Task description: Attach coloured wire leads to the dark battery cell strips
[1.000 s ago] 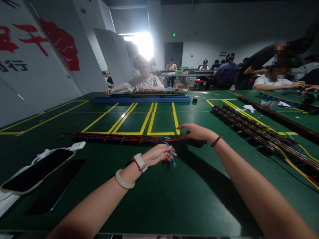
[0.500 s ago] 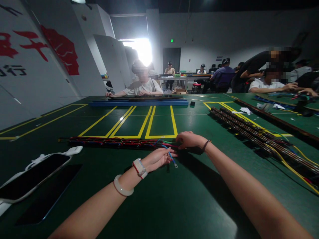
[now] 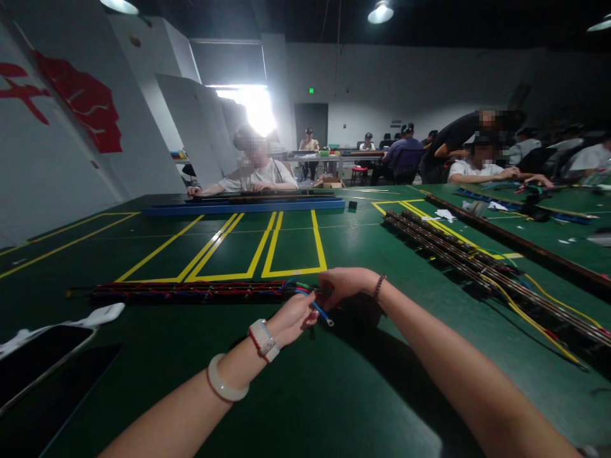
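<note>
Between pinching left hand (image 3: 294, 318) and closed right hand (image 3: 344, 284): blue wire (image 3: 319, 310), gripped by both.

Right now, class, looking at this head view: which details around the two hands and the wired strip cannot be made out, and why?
- Right end of the wired strip: covered by the right hand.
- Right hand's grip: fingers curl away from the camera, so cannot tell.
- Blue wire terminal: too small to identify beyond a ring shape; left hand pinches it.
- Phone: cut off by the left edge.
</note>
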Tool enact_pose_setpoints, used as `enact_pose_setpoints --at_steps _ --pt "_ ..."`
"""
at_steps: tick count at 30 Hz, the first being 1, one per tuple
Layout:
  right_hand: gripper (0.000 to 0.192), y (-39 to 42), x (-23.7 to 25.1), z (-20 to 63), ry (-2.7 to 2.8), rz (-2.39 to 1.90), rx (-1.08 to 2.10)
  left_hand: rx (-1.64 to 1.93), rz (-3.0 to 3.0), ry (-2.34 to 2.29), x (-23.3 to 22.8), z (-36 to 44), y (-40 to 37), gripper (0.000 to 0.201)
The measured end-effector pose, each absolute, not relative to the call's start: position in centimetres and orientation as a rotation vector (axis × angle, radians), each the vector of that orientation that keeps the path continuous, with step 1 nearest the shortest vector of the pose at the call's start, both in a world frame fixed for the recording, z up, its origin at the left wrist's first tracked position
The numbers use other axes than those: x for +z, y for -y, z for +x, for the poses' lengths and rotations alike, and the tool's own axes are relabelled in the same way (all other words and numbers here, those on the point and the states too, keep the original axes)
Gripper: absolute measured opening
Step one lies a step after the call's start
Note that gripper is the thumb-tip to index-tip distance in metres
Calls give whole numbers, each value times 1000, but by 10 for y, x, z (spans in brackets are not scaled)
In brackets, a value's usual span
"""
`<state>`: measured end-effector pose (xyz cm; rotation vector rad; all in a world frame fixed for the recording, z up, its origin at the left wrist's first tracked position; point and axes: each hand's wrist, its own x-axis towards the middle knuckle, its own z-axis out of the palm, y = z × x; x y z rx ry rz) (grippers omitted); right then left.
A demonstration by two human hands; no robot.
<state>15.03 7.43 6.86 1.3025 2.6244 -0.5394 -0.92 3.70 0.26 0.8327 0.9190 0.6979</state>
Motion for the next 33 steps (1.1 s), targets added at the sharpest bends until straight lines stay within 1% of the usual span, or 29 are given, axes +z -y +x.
enact_pose_setpoints --at_steps 3,7,9,12,13,15,17,21,24,29,33 --pt "57 -72 72 149 -2570 1332 -551 679 857 -876 1 -13 -37 18" --pt "55 -71 78 152 -2558 1327 -580 697 796 -788 4 -17 -35 16" --pt "47 -73 79 156 -2628 1312 -609 696 760 -764 6 -19 -35 14" --pt "28 -77 75 161 -2721 1343 -631 672 714 -758 8 -19 -34 18" --pt "24 -78 73 163 -2735 1379 -606 673 695 -754 8 -19 -34 18" --pt "22 -80 69 163 -2755 1472 -470 693 658 -745 8 -19 -35 18" --pt "21 -81 64 161 -2785 1517 -223 718 641 -749 6 -18 -35 18" --pt "18 -84 52 154 -2809 1428 278 704 644 -775 7 -19 -36 18" --pt "18 -87 42 150 -2811 1353 532 689 603 -777 8 -21 -37 19" --pt "24 -91 27 155 -2926 1225 706 650 583 -748 3 -23 -40 21" --pt "26 -87 15 157 -2933 1269 743 650 600 -721 -2 -25 -42 21"
